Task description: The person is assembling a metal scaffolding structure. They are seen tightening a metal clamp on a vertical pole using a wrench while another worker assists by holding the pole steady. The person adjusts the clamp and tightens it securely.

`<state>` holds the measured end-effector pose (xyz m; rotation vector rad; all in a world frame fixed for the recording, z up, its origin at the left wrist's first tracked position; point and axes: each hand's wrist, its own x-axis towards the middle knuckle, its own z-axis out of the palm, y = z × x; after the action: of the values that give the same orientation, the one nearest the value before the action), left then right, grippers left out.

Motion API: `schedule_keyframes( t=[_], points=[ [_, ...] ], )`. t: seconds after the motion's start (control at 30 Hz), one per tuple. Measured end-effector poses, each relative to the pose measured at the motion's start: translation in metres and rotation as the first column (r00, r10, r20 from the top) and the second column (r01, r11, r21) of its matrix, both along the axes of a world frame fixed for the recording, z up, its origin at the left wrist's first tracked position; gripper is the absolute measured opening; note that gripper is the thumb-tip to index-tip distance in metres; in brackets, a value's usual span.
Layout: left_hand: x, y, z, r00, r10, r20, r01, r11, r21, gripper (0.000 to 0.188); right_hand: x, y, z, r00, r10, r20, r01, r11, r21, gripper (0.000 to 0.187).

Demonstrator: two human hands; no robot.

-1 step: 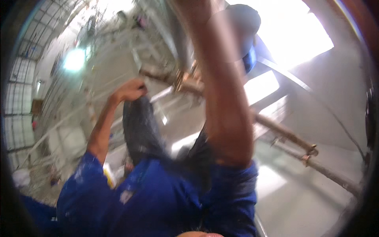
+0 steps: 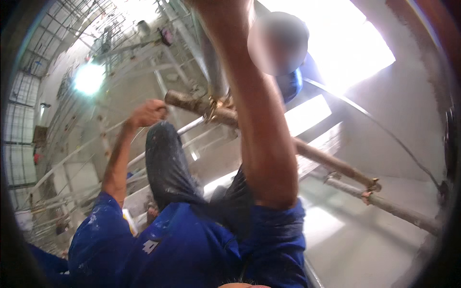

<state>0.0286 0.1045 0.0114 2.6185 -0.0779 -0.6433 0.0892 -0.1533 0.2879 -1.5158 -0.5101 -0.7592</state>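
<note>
My left hand [image 2: 150, 113] is closed with its fingers curled. Whatever it may hold is hidden. It is just beyond my left knee [image 2: 162, 137], in dark, dust-marked trousers, and beside the open end of a brown scaffold tube [image 2: 185, 102]. My right arm [image 2: 264, 110] stretches up across the middle of the view. The right hand lies past the top edge, so its fingers and anything in them cannot be seen. A metal coupler [image 2: 211, 109] clamps the tube near its end, partly behind my right arm.
Behind my right arm is another person [image 2: 291, 84] in blue. The brown tube runs on toward the lower right, with another coupler [image 2: 369, 189] there. A pale wall [image 2: 379, 230] fills the right side. Scaffold poles [image 2: 72, 153] and a bright lamp [image 2: 89, 78] are at the left.
The view has shifted slightly and is less blurred. My left hand, earlier against the knee, now sits a little off it to the upper left. My right arm stays raised.
</note>
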Motion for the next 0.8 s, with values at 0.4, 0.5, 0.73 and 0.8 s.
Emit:
schedule_keyframes(
  t=[0.4, 0.5, 0.73, 0.8],
  points=[
    [0.011, -0.097, -0.019, 0.824, 0.401, 0.4, -0.286, 0.904, -0.319, 0.047, -0.005, -0.135, -0.133, 0.955, -0.233, -0.186, 0.218, 0.971, -0.096, 0.05],
    [0.012, -0.104, -0.027, 0.77, 0.369, 0.521, -0.316, 0.929, -0.191, 0.042, 0.031, -0.234, -0.234, 0.663, -0.612, -0.431, 0.499, 0.79, -0.356, 0.048],
    [0.012, -0.097, -0.032, 0.76, 0.354, 0.545, -0.333, 0.932, -0.141, 0.036, 0.099, -0.374, -0.357, 0.334, -0.582, -0.741, 0.337, 0.809, -0.482, 0.011],
    [0.009, -0.104, -0.024, 0.764, 0.352, 0.541, -0.332, 0.933, -0.138, 0.035, 0.099, -0.392, -0.362, 0.218, -0.582, -0.784, 0.252, 0.809, -0.53, 0.012]
  ],
)
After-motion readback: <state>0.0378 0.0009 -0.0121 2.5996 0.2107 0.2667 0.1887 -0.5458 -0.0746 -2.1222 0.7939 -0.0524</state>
